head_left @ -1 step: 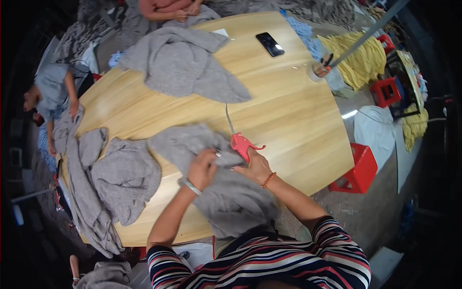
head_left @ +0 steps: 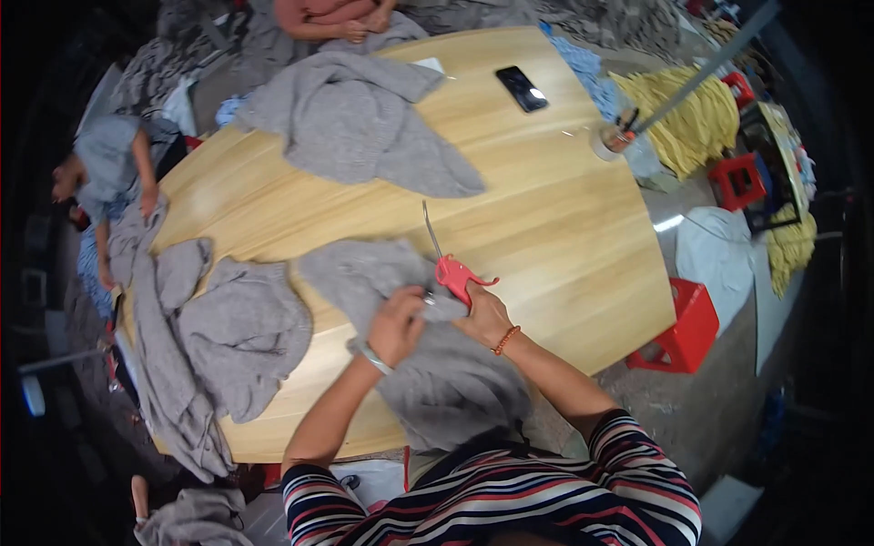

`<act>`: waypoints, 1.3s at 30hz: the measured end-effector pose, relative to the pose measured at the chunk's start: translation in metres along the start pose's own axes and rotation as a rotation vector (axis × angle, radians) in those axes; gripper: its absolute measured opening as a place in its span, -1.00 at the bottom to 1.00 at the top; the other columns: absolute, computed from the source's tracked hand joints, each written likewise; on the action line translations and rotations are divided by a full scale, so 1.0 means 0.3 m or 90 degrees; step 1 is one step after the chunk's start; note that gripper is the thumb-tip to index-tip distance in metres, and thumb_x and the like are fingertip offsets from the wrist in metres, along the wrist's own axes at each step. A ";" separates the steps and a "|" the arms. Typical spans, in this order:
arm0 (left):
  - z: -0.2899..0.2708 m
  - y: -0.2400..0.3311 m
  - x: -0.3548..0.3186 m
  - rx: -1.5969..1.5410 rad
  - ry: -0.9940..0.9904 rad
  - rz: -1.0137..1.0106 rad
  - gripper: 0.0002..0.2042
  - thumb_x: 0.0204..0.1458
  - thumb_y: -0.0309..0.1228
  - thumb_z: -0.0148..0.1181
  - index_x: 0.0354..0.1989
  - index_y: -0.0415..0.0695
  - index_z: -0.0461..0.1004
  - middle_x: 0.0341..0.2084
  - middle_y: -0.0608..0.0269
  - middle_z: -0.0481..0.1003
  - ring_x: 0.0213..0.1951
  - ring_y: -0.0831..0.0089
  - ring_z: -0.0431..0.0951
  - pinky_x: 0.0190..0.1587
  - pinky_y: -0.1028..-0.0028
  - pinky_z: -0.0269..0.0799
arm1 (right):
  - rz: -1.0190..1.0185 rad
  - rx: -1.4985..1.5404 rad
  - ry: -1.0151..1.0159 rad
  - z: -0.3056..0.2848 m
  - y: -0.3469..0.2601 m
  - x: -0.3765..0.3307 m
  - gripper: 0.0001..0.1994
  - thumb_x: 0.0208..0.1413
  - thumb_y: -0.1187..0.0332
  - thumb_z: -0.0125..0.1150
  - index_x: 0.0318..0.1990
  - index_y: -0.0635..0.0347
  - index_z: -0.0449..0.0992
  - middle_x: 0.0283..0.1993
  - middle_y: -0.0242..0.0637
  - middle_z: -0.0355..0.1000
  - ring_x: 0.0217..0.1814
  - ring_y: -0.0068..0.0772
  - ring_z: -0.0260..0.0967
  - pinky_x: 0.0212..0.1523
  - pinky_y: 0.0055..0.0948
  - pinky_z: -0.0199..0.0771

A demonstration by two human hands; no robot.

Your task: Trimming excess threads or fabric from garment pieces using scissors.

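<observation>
In my right hand point(head_left: 485, 318) is a red air blow gun point(head_left: 458, 277); its thin bent metal nozzle points away from me, over the table. A grey knit garment point(head_left: 437, 373) stretches from the wooden table point(head_left: 564, 246) towards my lap, passing beneath both hands. My left hand point(head_left: 398, 325) is closed on a fold of this garment, just left of the blow gun. Something small and shiny shows at its fingertips, too blurred to make out. Part of the garment is bunched up close to my right hand.
More grey knit garments point(head_left: 241, 328) lie on the left, and another point(head_left: 350, 118) is spread at the far side. A phone point(head_left: 521, 89) and a cup of tools point(head_left: 612, 141) sit far right, beside a slanting pole point(head_left: 701, 77). Red stools point(head_left: 678, 328) flank the table. Two people sit across and left.
My left hand has shifted slightly right, closer to the blow gun, with the garment under it. My right hand keeps its hold. The whole view has shifted a little.
</observation>
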State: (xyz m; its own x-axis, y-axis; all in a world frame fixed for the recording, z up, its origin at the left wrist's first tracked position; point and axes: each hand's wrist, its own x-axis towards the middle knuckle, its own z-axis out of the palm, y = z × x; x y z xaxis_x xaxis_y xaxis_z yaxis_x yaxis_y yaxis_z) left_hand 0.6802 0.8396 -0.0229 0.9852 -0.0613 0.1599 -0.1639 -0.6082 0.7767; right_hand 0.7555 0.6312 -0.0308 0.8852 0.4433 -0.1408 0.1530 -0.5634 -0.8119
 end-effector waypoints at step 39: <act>-0.047 -0.072 0.040 0.364 -0.070 -0.121 -0.36 -0.15 -0.47 0.33 0.21 -0.08 0.29 0.24 -0.09 0.28 0.20 -0.09 0.32 0.18 0.11 0.31 | -0.003 -0.273 -0.218 -0.410 0.212 -0.411 -0.72 0.00 0.28 0.32 -0.23 0.27 0.45 -0.40 0.09 0.50 -0.33 0.18 0.48 -0.29 0.00 0.48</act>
State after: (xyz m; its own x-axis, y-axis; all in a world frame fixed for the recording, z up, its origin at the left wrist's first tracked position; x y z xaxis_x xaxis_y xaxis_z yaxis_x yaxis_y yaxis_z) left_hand 0.6950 0.8632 -0.0292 0.9989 0.0271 -0.0371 0.0378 -0.9432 0.3301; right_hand 0.7101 0.4550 0.0046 0.7018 0.6077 -0.3716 0.3851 -0.7625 -0.5199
